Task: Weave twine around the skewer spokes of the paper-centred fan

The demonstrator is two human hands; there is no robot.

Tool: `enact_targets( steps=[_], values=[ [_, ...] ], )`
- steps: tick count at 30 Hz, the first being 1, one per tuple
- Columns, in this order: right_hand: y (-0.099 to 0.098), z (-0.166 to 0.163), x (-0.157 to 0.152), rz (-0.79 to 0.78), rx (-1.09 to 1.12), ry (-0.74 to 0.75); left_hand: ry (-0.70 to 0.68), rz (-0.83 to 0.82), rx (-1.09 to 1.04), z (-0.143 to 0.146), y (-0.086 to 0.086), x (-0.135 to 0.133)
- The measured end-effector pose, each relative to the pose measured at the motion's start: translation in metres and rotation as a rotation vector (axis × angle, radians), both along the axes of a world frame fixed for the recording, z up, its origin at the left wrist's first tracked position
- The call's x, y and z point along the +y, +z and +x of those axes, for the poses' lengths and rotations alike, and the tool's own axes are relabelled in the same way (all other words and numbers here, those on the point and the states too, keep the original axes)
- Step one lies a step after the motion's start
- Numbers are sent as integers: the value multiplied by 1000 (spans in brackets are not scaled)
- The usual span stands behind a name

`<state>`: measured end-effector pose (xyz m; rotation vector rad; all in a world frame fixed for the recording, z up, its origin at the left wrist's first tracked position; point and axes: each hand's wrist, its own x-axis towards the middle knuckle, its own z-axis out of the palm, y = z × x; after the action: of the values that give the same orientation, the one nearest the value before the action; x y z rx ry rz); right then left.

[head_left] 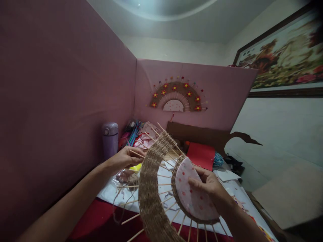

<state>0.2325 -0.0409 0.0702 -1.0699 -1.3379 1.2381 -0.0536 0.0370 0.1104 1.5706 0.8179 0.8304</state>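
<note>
I hold a half-round craft fan [153, 188] made of wooden skewers with brown jute cord woven in a wide arc. My right hand [210, 188] grips its pink dotted half-disc centre [191, 196], thumb on the face. My left hand [127, 158] reaches behind the woven arc at the upper left, fingers pinched near the skewer tips and the cord; what it holds there is partly hidden. Loose jute cord [121, 205] hangs below it.
A pink board [75, 84] walls the left and back, with a finished flower-trimmed fan [178, 97] pinned up. A lilac flask [110, 139], coloured craft bits [136, 134], red paper [201, 155] and white sheet [111, 191] lie on the red table.
</note>
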Motion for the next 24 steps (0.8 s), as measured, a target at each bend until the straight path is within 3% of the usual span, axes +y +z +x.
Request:
enact_targets(
  steps=[6,14,24],
  values=[
    [-15,5,12,52,45,-13,-89,8,-67,1,-7,30],
    [-22,13,13,98,61,-55,47,82,-235,20,-14,35],
    [-31,12,16,14,31,-75,128,4,-356,8,-10,43]
  ],
)
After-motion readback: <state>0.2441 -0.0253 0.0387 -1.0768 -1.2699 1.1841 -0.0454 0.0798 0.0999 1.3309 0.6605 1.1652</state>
